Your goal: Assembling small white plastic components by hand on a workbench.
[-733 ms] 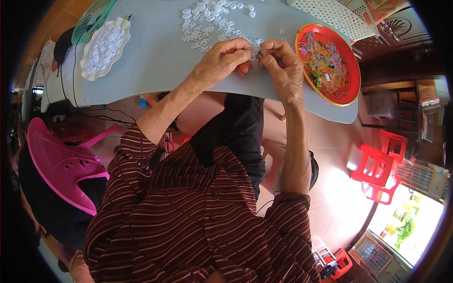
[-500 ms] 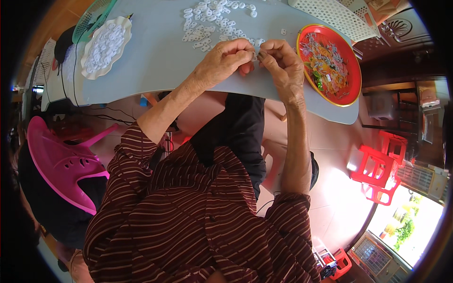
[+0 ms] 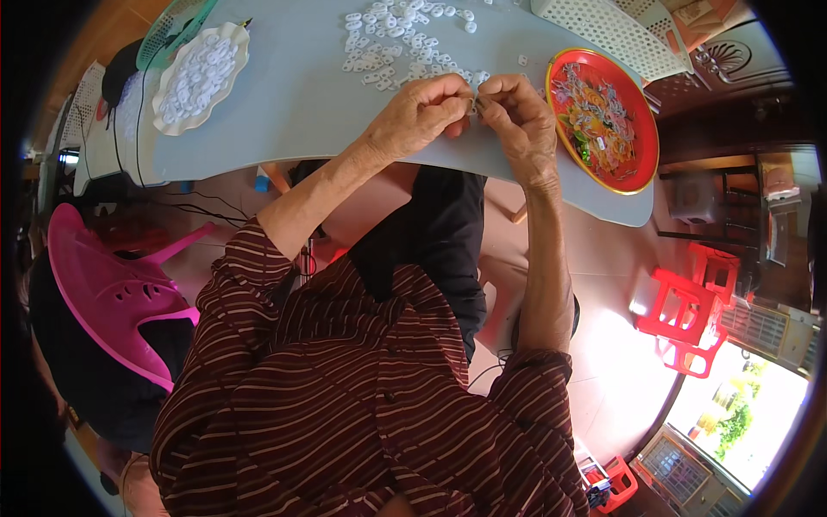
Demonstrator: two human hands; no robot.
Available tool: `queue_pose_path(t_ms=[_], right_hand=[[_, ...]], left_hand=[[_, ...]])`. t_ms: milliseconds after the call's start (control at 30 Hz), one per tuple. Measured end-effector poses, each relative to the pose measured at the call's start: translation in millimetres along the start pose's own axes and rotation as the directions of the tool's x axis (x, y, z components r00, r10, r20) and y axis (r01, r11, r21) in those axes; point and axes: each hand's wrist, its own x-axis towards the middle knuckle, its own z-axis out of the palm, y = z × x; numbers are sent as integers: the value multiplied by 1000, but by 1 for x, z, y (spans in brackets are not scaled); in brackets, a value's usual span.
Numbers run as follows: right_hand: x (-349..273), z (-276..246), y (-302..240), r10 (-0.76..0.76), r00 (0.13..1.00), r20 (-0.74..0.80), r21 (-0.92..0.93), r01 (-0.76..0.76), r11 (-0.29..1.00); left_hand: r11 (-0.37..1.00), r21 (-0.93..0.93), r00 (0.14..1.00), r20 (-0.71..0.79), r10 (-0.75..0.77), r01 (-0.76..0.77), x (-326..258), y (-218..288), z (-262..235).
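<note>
Pinching a small piece (image 3: 474,105), hands (image 3: 420,116) (image 3: 520,129) obscure its long axis.

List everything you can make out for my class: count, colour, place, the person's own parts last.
Table: one, grey-blue, across the top
Loose pieces: many, white, table's upper middle
Scalloped plate: one, cream, table's left
Plated pieces: many, white, heaped on it
Tray: one, red, gold-rimmed, table's right
Tray bits: many, mostly grey, inside
Mesh basket: one, green, upper left
Perforated basket: one, white, upper right
Chair: one, pink, left
Stools: at least two, red, right
Small item: one, colour unclear, pinched between both hands
Shirt: one, maroon striped, bottom
Trousers: black, centre
Left hand: one, bare, upper centre
Right hand: one, bare, beside it
</note>
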Motion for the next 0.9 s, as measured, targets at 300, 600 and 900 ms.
queue_pose_path(t_ms=[300,600,900], right_hand=[[0,3,0,18,998,-58,-145,-26,989],[0,6,-5,71,990,-119,-207,-95,974],[-1,5,-4,43,996,-73,-143,-53,988]], left_hand=[[999,-36,998,-53,29,-31,-2,-1,1],[989,99,988,-92,122,-113,-4,3,6],[997,-15,996,-60,68,-69,-5,3,2]])
